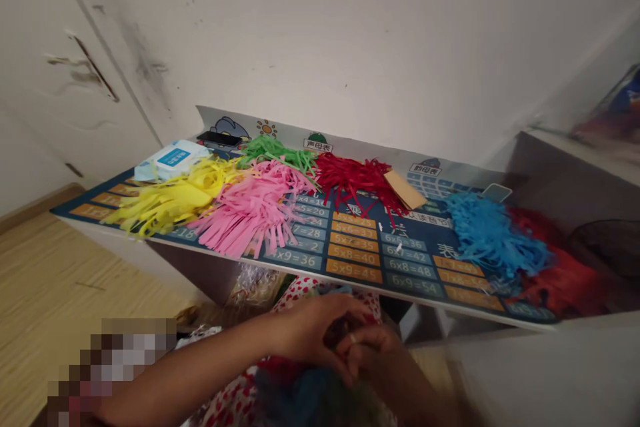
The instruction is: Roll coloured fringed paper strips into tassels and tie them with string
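Observation:
My left hand [313,327] is over my lap, its fingers and thumb curled toward the other hand. Against it, my right hand [373,350] has bent fingers, with a ring on one of them. The two hands meet, and whatever lies between the fingertips is dark and cannot be made out. Blurred blue material [315,397] and some red material [280,368] lie below them on cloth with red hearts [233,400]. On the table ahead are fringed bunches: yellow [175,197], pink [255,207], green [277,152], dark red [353,177] and blue [495,233].
A mat printed with multiplication tables [307,247] covers the narrow table against the wall. It bears a wipes pack [173,159], a black phone [220,139], a tan card piece [405,189] and a red heap [565,273]. A door handle [75,67] is at left.

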